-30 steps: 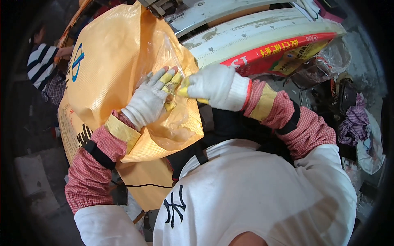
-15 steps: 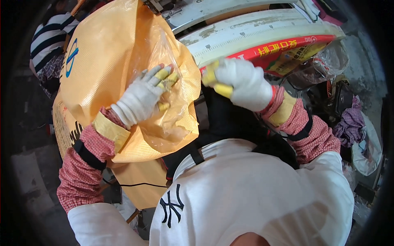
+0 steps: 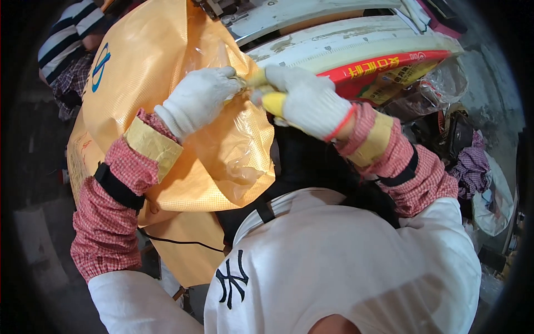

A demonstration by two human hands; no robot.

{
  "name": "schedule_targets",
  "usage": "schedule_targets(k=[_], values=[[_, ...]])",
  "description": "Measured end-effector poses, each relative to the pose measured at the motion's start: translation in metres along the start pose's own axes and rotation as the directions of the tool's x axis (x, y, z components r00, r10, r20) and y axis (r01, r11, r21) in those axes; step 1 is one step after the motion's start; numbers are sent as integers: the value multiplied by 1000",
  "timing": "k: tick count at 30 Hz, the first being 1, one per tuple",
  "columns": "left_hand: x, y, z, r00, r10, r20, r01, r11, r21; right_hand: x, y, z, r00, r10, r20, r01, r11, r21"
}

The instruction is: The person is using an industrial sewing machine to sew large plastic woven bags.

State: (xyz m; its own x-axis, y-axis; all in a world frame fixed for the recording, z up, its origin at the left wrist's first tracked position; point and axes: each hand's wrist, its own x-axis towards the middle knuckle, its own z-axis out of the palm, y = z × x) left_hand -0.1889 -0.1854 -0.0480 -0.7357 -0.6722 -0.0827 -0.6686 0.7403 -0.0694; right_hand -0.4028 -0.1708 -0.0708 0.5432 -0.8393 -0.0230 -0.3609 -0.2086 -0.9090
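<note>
The orange bag (image 3: pixel 144 67) has its mouth rightward, long axis unclear.

On my feed I count two gloved hands (image 3: pixel 197 101) (image 3: pixel 303 99) at the orange sack (image 3: pixel 142 72), one person (image 3: pixel 68 44) left of it, one purple cloth (image 3: pixel 471 167) right.

White bench (image 3: pixel 339 34), worn/stained top, upper ctr to upper R of frame; ruler-type marks (image 3: pixel 327 49) nr front edge. Red/yellow printed sheet (image 3: pixel 384 70) along that edge. White strips (image 3: pixel 414 16) at R end, upper R. Orange sack (image 3: pixel 144 61) overlaps L end in view, upper L to ctr; can't tell if resting on it.
</note>
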Motion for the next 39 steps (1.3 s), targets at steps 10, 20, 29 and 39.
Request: schedule_targets(k=[10,20,29,39], values=[[-9,-13,4,975,-78,-208,58,993,-100,50,7,28,966,137,221,-185,959,215],[-4,-10,-4,996,73,-44,-76,995,-69,10,19,33,928,-194,317,338,795,-503],[-7,-18,-9,992,-42,-117,19,982,-190,-46,24,52,772,-276,573,496,826,-269],[-33,40,6,973,-135,189,155,983,-94,-68,4,10,620,-203,758,589,758,-280]])
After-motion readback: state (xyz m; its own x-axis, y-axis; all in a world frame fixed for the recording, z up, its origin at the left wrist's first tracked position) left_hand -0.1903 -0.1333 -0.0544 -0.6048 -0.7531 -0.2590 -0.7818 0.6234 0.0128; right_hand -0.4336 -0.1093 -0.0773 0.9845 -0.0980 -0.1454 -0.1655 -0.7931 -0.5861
